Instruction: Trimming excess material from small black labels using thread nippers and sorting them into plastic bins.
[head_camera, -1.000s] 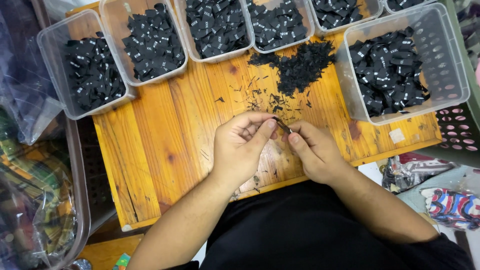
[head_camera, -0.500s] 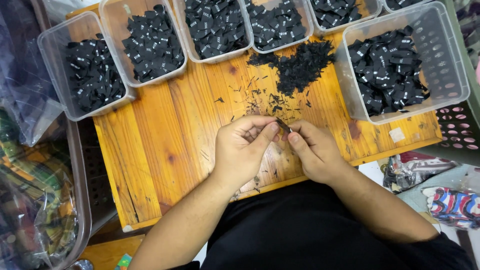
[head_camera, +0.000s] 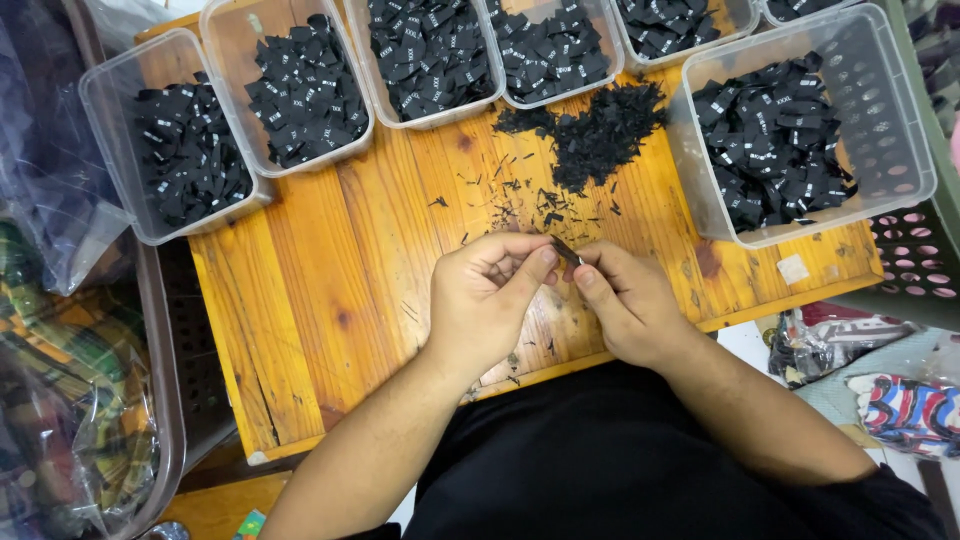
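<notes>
Hands met over the wooden tabletop (head_camera: 300, 330): left hand (head_camera: 490, 300) and right hand (head_camera: 625, 305) together pinched one small black label (head_camera: 565, 250).

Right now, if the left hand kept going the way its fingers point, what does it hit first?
The left hand points toward the right hand, so it would first meet the small black label pinched between them, then the right hand's fingertips. They look nearly touching, though depth is hard to judge from above.
</notes>
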